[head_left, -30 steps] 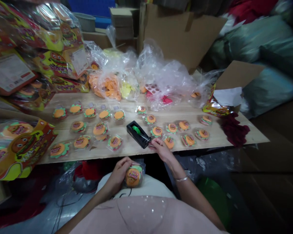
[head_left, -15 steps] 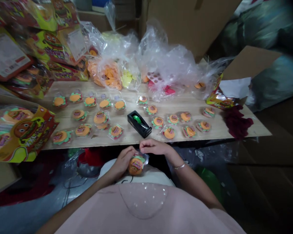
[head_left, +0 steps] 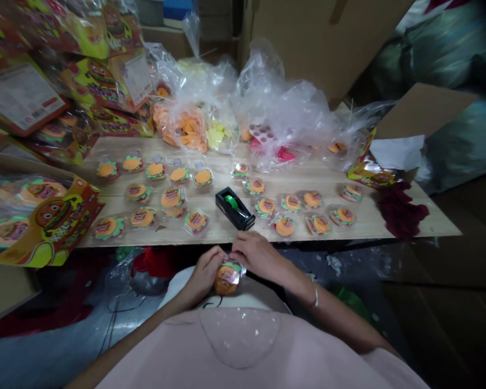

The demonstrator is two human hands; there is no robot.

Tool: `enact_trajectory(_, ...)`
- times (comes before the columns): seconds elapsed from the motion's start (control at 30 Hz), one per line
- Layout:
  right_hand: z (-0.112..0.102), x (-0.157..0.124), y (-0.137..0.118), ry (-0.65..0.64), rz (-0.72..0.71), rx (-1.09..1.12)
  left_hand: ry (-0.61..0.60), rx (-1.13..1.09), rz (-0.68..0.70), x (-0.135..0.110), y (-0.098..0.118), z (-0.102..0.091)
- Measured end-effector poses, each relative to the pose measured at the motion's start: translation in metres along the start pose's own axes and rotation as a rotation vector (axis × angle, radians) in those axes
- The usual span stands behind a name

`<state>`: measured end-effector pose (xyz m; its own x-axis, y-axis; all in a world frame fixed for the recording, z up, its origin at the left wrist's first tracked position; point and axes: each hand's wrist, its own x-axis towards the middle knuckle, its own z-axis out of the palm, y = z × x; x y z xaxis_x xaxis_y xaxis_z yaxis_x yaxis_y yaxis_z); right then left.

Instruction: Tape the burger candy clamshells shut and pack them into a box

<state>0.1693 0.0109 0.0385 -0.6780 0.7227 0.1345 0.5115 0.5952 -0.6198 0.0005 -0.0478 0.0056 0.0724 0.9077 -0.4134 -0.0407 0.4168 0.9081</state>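
Near the pale wooden table's (head_left: pixel 172 233) edge, a clear plastic orange-and-green burger pack (head_left: pixel 227 281) is held by the left hand (head_left: pixel 204 274); its top is met by the narrowed right hand (head_left: pixel 254 255), whose grip cannot be told. Taping seems in hand; careful pressing seems called for.

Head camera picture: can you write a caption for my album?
Two hands meet at one packaged burger, with a tape dispenser and more burgers on the table.

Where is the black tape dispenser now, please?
In the head view, the black tape dispenser sits near centre on the wooden table, by its front edge, just beyond the right hand.
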Motion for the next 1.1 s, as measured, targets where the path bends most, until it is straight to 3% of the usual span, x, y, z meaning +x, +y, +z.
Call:
enact_trajectory(0.13,0.012,-0.018,-0.003,-0.031,0.120,0.196,0.011,0.053,0.075,0.000,-0.003,0.002)
enact_trajectory(0.3,0.025,-0.017,0.011,-0.134,0.275,0.513,-0.011,0.191,0.098,0.002,0.000,0.004)
enact_trajectory(0.43,0.027,-0.014,0.007,-0.075,0.229,0.588,-0.018,0.187,0.136,0.001,0.007,0.003)
enact_trajectory(0.5,0.030,-0.017,0.008,-0.048,0.226,0.671,-0.041,0.081,0.077,-0.003,0.010,0.002)
enact_trajectory(0.57,0.039,-0.022,0.013,0.095,0.329,0.735,-0.099,-0.112,-0.043,-0.005,0.012,0.002)
enact_trajectory(0.67,0.059,-0.031,0.027,0.424,0.548,0.808,-0.181,-0.366,-0.172,-0.003,0.010,0.002)
enact_trajectory(0.77,0.078,-0.037,0.039,0.501,0.617,0.932,-0.109,-0.457,-0.259,0.009,-0.002,0.000)
enact_trajectory(0.93,0.090,-0.043,0.046,0.265,0.695,1.116,0.031,-0.440,-0.417,0.031,-0.026,-0.007)
enact_trajectory(1.0,0.092,-0.042,0.047,0.233,0.771,1.142,0.099,-0.371,-0.408,0.036,-0.032,-0.008)
enact_trajectory(1.1,0.096,-0.036,0.051,0.344,0.903,1.145,0.187,-0.274,-0.334,0.039,-0.038,-0.007)
